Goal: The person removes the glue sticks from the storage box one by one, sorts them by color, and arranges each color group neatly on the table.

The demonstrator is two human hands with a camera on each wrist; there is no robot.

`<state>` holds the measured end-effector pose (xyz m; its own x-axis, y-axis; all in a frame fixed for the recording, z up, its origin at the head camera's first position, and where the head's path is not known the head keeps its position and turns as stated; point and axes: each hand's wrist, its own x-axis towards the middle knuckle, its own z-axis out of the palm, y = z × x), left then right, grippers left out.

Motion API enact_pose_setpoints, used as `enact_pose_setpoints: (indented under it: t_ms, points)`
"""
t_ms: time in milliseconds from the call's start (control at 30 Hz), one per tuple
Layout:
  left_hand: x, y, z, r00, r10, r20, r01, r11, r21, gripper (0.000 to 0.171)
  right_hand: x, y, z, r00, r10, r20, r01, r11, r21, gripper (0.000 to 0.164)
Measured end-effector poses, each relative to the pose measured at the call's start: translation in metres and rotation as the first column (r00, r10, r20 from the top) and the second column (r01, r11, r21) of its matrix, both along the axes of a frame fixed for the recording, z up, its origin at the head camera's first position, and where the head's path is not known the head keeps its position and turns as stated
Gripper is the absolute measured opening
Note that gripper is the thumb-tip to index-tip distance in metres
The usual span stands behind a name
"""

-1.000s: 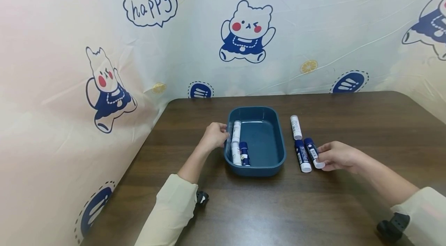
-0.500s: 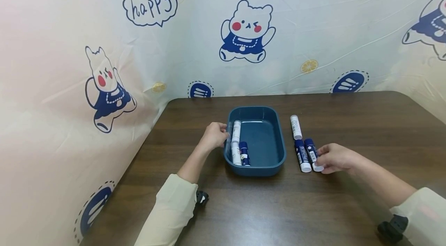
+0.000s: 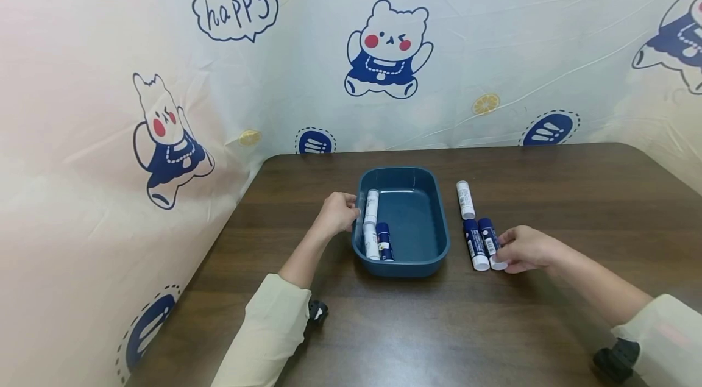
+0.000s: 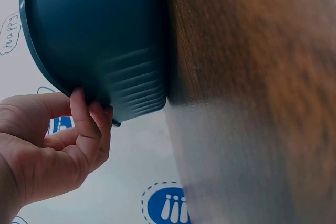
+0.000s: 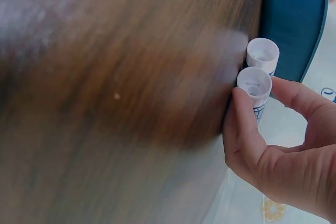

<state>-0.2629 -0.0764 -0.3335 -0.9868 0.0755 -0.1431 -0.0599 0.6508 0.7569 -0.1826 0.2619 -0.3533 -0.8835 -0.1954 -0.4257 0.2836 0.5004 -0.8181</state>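
A dark teal plastic bin stands on the wooden table. My left hand grips the bin's left rim, its fingertips curled at the edge in the left wrist view. Inside lie two white glue sticks, one far and one near, in line along the left wall. A short navy glue stick lies beside the near one. My right hand pinches the white end of a navy glue stick on the table. Its neighbour, another navy glue stick, lies close on its left.
A white glue stick lies beyond the left navy one, end to end with it. The brown table reaches back to a printed cloth hanging behind and at the left.
My right hand has shifted slightly left, and its navy glue stick now lies closer to the neighbouring one and more nearly parallel. The left hand and bin have stayed put.
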Motion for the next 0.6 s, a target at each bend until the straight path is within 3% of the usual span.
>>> enact_pose_setpoints:
  t_ms: [600]
  points:
    - [0.0009,0.0005,0.0002,1.000,0.003,-0.006,-0.003,1.000,0.014,0.039,-0.0005,0.0009,0.0007,1.000,0.005,-0.011,-0.005,0.999,0.041,0.055]
